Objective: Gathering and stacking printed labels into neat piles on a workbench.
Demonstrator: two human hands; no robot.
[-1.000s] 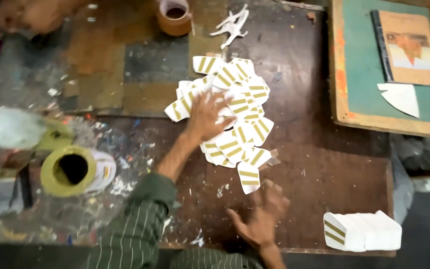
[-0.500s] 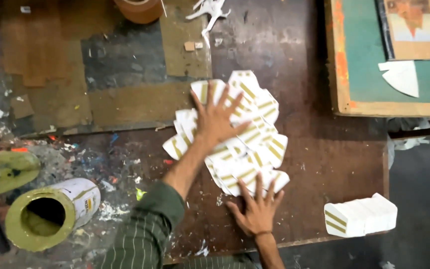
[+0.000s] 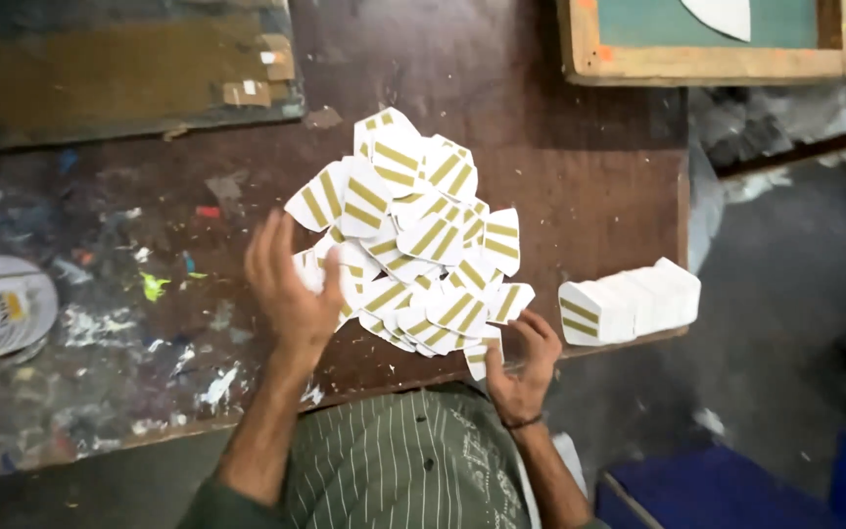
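Both grips are spread open, my left hand (image 3: 291, 289) cupping the striped card pile's (image 3: 413, 245) left edge while my right hand (image 3: 521, 367) is bracing its near corner on the bench (image 3: 580, 186), apparently corralling the loose cards together.

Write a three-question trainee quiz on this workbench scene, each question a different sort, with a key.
1. True or false: the neat stack of cards sits at the table's right edge.
2. Which hand touches the near edge of the loose pile of striped cards? A. left hand B. right hand
3. Fill in: the stripes on the cards are ___ in colour.

Key: 1 true; 2 B; 3 gold.
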